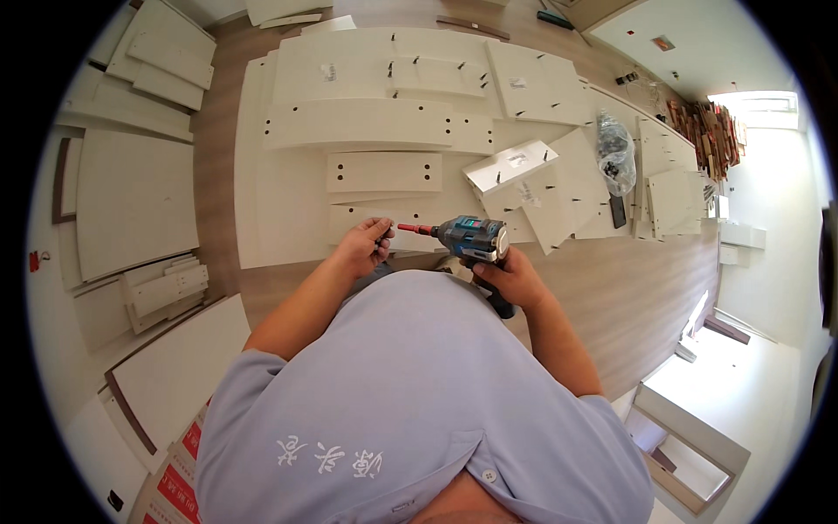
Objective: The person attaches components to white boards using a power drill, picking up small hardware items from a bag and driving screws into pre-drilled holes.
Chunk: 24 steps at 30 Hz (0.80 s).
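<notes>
Head view, only view available. The right hand point(513, 278) is closed around the handle of a blue-and-black cordless power driver point(473, 237), which is held in front of the person's body, above the near edge of the pale panels. The driver lies roughly level, its slim red bit point(417, 230) directed toward the left hand point(360, 249). The fingers of the left hand are drawn together on a small dark piece point(383, 238), just beside the bit's tip; the piece is too small to identify.

Handling assessment: the driver is judged rigid and fairly heavy, with its weight in the motor housing and the base. The handle is the proper hold; the bit end should be kept free of the fingers. The small piece is judged light, hard and easily dropped, suited to a fingertip pinch.

Beyond the hands, a short white rectangular board with dark round holes point(384, 172) lies flat on a large white panel point(253, 196). Farther off lies a longer white board with similar holes point(358, 122). To the right are a white board with a glossy face and upright dark pegs point(513, 166), a clear plastic bag of small parts point(615, 157) and a flat black rectangular object point(618, 211). The boards appear stiff, with edges liable to chip; the bag appears soft and slippery.
</notes>
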Motion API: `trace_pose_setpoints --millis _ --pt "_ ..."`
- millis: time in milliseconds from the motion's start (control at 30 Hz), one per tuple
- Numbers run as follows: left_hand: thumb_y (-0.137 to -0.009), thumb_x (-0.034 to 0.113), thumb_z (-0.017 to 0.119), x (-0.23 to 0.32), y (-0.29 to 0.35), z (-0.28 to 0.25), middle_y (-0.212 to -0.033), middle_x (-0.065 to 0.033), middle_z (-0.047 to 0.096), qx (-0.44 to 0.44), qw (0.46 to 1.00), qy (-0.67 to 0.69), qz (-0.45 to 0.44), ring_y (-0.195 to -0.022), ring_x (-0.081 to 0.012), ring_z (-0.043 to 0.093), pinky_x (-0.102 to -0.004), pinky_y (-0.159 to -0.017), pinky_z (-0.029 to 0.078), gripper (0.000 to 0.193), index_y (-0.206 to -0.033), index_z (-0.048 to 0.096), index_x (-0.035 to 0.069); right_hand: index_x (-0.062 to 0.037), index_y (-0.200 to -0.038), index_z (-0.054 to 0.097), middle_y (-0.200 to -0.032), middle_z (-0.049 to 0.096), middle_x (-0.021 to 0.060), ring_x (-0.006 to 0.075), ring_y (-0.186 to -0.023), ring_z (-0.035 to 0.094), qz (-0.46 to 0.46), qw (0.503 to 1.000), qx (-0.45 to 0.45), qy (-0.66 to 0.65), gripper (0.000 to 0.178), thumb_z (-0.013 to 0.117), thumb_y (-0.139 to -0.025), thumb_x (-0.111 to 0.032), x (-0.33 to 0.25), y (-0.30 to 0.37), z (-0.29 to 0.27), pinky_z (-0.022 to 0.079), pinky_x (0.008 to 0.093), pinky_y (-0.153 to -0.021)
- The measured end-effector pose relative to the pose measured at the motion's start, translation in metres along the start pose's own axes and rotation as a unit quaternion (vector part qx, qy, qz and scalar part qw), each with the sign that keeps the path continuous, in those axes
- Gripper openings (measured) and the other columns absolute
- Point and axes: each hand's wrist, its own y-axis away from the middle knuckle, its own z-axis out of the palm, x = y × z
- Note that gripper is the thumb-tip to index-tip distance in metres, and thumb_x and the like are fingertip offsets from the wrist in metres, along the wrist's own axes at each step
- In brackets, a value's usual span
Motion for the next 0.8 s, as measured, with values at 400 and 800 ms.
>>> trace_pose_setpoints --millis 400,800 --pt "-0.111 0.035 0.057 0.011 0.009 0.028 -0.076 0.0025 0.048 -0.045 0.987 -0.152 -0.009 -0.058 -0.0073 0.039 -0.0257 -0.048 0.030 0.026 -0.102 0.061 0.010 -0.0030 -0.130 0.067 -0.115 0.074 0.0032 0.0127 -0.103 0.065 0.022 0.998 -0.004 -0.056 0.032 0.070 -0.098 -0.005 -0.005 0.007 0.005 0.054 0.0326 -0.094" --pt "-0.108 0.025 0.061 -0.015 -0.046 0.036 -0.082 0.0004 0.058 0.091 0.959 -0.223 0.149 -0.062 -0.0081 0.047 -0.0276 -0.051 0.038 0.023 -0.121 0.067 0.007 -0.0019 -0.121 0.068 -0.098 0.073 0.0055 0.0144 -0.087 0.067 -0.057 0.968 0.067 0.235 0.027 0.073 -0.097 -0.012 -0.004 -0.020 0.014 0.057 0.0338 -0.077"
